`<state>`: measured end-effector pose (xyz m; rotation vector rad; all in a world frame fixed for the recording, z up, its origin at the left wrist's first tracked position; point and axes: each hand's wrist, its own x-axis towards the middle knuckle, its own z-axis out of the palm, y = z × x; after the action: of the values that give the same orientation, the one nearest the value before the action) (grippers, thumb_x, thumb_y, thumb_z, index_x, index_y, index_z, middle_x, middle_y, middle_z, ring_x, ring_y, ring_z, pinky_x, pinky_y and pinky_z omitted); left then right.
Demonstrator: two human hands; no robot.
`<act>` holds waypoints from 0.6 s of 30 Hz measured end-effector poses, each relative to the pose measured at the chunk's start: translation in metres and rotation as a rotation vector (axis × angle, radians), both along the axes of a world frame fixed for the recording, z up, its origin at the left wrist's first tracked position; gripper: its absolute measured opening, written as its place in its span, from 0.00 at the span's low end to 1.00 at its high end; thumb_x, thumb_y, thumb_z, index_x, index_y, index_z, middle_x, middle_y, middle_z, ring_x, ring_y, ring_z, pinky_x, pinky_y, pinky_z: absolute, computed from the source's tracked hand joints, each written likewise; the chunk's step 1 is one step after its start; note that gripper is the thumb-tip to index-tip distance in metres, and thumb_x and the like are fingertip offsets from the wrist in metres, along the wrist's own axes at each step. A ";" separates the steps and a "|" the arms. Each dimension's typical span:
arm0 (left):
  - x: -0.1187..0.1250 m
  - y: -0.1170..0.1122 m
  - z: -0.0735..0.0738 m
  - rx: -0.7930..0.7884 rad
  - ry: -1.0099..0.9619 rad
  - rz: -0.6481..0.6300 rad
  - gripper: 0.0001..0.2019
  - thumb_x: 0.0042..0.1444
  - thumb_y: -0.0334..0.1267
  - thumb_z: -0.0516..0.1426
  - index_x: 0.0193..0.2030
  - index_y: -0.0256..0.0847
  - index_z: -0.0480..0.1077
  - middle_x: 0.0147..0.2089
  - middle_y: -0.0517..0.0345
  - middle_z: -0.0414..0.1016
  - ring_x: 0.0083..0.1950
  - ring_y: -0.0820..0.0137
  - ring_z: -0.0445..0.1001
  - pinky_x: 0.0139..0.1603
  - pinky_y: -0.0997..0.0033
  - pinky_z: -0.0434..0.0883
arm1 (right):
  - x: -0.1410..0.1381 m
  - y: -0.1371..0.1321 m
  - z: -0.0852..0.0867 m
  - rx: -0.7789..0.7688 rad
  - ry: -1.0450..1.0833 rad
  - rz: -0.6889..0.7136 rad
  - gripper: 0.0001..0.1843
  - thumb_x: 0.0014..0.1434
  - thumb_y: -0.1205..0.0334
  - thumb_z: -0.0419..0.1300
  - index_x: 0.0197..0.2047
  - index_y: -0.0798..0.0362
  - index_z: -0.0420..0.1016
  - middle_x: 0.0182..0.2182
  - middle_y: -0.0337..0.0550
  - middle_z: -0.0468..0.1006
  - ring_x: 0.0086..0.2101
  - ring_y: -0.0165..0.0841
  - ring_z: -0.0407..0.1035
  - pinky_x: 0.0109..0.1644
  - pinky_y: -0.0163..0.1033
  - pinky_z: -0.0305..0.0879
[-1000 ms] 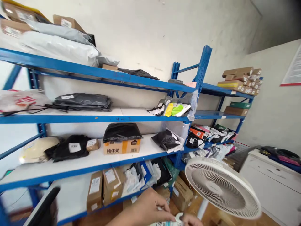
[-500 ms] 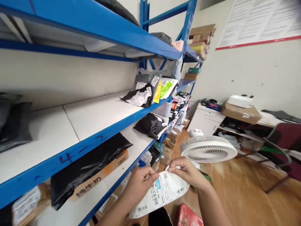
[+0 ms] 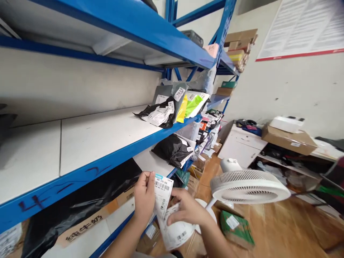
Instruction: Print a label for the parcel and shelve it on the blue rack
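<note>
A curling white strip of shipping labels (image 3: pixel 162 193) printed with barcodes is between my hands, in front of the shelf. My left hand (image 3: pixel 144 195) is closed on its upper left edge, thumb on the front. My right hand (image 3: pixel 189 209) curves round the strip's right side lower down, thumb in front and fingers bent; part of the grip is hidden. Below the hands the strip bends into a rounded white part with another barcode. Close by on the lower shelf lies a black parcel (image 3: pixel 172 149).
A blue-edged shelf (image 3: pixel 107 152) runs along the left, with bagged parcels (image 3: pixel 163 111) towards its far end. A white fan (image 3: pixel 248 186) stands close on the right. On the wooden floor lies a green package (image 3: pixel 236 229). A desk with a cardboard box (image 3: pixel 290 138) is farther back.
The label strip has turned from lying slanted to standing more upright, and has moved left. My right hand has shifted lower and left on it. The view has moved slightly.
</note>
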<state>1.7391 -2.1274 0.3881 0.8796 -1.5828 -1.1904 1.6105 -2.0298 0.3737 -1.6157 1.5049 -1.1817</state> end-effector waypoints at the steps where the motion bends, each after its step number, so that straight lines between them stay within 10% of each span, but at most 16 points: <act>1: -0.010 -0.003 -0.002 0.034 0.028 0.023 0.18 0.56 0.53 0.51 0.25 0.41 0.60 0.20 0.66 0.60 0.24 0.76 0.59 0.25 0.77 0.59 | 0.000 -0.011 -0.003 -0.033 -0.071 0.011 0.24 0.41 0.48 0.69 0.40 0.51 0.78 0.33 0.41 0.79 0.34 0.37 0.69 0.36 0.38 0.65; 8: -0.033 -0.004 -0.018 0.552 0.073 -0.391 0.23 0.48 0.53 0.58 0.49 0.42 0.68 0.34 0.57 0.76 0.31 0.68 0.72 0.26 0.72 0.69 | -0.063 -0.033 -0.012 0.059 -0.559 0.038 0.21 0.51 0.45 0.62 0.39 0.55 0.78 0.27 0.41 0.79 0.28 0.33 0.71 0.33 0.39 0.67; 18: -0.077 0.018 -0.016 0.467 0.061 -0.139 0.24 0.47 0.53 0.59 0.46 0.38 0.71 0.35 0.54 0.78 0.30 0.69 0.73 0.28 0.73 0.70 | -0.122 -0.034 -0.018 0.137 -0.481 0.258 0.20 0.54 0.48 0.60 0.41 0.56 0.78 0.29 0.42 0.80 0.29 0.32 0.71 0.32 0.37 0.65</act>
<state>1.6621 -2.1095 0.3724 1.0245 -1.3535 -1.7116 1.4889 -2.0643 0.3561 -1.2712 1.0147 -1.1849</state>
